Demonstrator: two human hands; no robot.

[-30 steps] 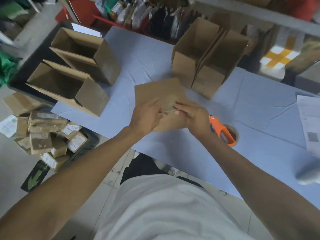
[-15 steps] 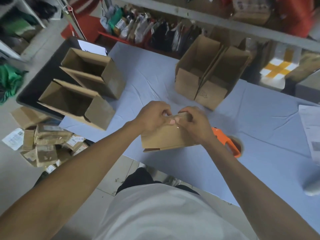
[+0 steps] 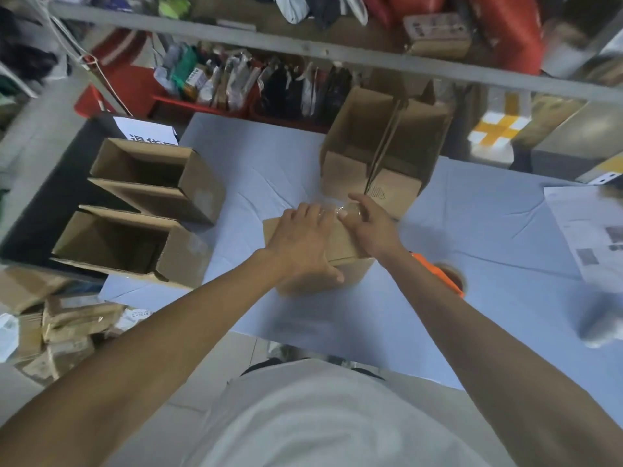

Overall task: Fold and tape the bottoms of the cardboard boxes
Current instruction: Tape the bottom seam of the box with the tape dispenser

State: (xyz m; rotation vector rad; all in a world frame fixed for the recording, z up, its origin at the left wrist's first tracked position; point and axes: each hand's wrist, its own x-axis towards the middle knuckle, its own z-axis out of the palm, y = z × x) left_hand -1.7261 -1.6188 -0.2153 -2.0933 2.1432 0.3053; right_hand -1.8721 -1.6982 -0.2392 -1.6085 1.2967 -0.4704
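My left hand (image 3: 301, 242) lies flat, fingers straight, palm pressing the top of the small brown cardboard box (image 3: 340, 244), thumb down its near side. My right hand (image 3: 367, 224) rests on the box's far right edge, thumb touching clear tape (image 3: 333, 207); can't tell if it pinches. Box sits on the pale blue table (image 3: 472, 230), under both hands. Orange tape dispenser (image 3: 438, 269) just right of my wrist. Printing on the open box (image 3: 381, 193) behind is unreadable.
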